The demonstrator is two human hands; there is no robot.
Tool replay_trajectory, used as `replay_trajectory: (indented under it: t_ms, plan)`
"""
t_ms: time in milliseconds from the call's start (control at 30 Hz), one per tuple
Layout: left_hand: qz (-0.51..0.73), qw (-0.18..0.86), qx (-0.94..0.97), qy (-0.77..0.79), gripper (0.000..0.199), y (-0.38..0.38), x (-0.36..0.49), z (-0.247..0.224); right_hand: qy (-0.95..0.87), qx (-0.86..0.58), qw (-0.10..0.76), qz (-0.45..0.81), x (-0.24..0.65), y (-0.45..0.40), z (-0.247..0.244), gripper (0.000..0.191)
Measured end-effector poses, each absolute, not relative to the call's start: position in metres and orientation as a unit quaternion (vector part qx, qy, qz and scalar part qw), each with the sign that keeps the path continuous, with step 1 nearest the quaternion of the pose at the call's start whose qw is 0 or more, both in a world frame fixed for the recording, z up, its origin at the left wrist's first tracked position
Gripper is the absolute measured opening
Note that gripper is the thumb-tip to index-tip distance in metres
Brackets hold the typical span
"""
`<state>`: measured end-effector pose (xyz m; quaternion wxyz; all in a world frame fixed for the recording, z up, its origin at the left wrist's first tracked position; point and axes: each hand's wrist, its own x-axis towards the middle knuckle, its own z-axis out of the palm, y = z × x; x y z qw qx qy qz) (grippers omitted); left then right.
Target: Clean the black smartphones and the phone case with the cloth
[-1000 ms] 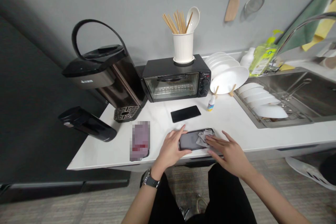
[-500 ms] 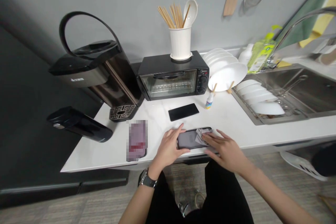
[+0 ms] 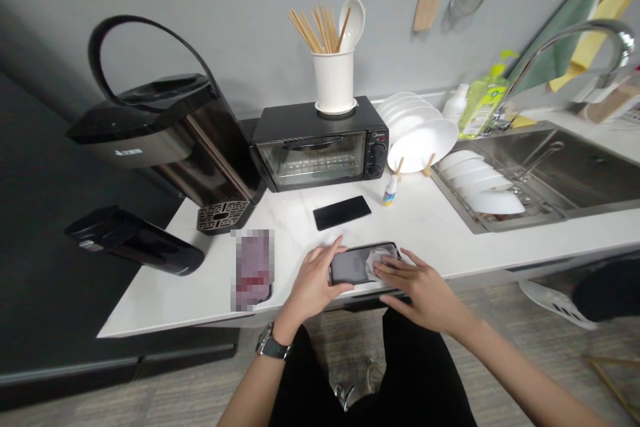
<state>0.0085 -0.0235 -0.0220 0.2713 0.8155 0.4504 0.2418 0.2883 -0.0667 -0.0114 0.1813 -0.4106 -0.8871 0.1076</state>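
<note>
A phone case (image 3: 349,267), grey inside with a dark raised rim, lies flat near the counter's front edge. My left hand (image 3: 315,280) grips its left end, thumb on the near side and fingers on the far side. Under the fingers of my right hand (image 3: 420,287) is a crumpled pale grey wipe (image 3: 376,263), pressed onto the right half of the case. Beyond the case lies a black smartphone (image 3: 343,213), touched by neither hand. A small white bottle (image 3: 390,191) with a blue and yellow label stands to the phone's right.
On the white counter (image 3: 285,227) are a blurred-out purple item (image 3: 253,267), a dark flask (image 3: 135,240) lying down, a water dispenser (image 3: 200,147) and a toaster oven (image 3: 320,153). White plates (image 3: 423,140) and the sink (image 3: 590,167) with bowls stand right. Another person's shoe (image 3: 555,303) shows below.
The camera view has turned slightly right, so everything appears further left. My left hand stays on the case, and my right hand keeps the wipe pressed on it with little visible shift.
</note>
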Motion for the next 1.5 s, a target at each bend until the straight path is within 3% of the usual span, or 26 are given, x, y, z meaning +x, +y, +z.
replay_trajectory:
  t_ms: [200, 467, 700, 967, 1200, 1500]
  plan:
    - [0.235, 0.286, 0.829, 0.420, 0.105, -0.024, 0.004, -0.021, -0.916, -0.308, 0.193, 0.170, 0.229, -0.042, -0.017, 0.046]
    - [0.250, 0.258, 0.813, 0.458, 0.109, -0.026, 0.010, -0.023, -0.896, -0.402, 0.165, 0.094, 0.301, -0.057, -0.009, 0.057]
    - [0.245, 0.278, 0.824, 0.429, 0.102, -0.024, 0.005, -0.023, -0.923, -0.293, 0.194, 0.159, 0.230, -0.037, -0.018, 0.053]
    - [0.247, 0.259, 0.819, 0.449, 0.106, -0.024, 0.010, -0.022, -0.908, -0.371, 0.153, 0.120, 0.298, -0.050, -0.010, 0.057]
    - [0.252, 0.278, 0.827, 0.419, 0.101, -0.023, 0.004, -0.026, -0.925, -0.282, 0.184, 0.176, 0.230, -0.030, -0.017, 0.052]
    - [0.252, 0.261, 0.825, 0.433, 0.108, -0.022, 0.008, -0.028, -0.917, -0.328, 0.161, 0.158, 0.293, -0.052, -0.016, 0.063]
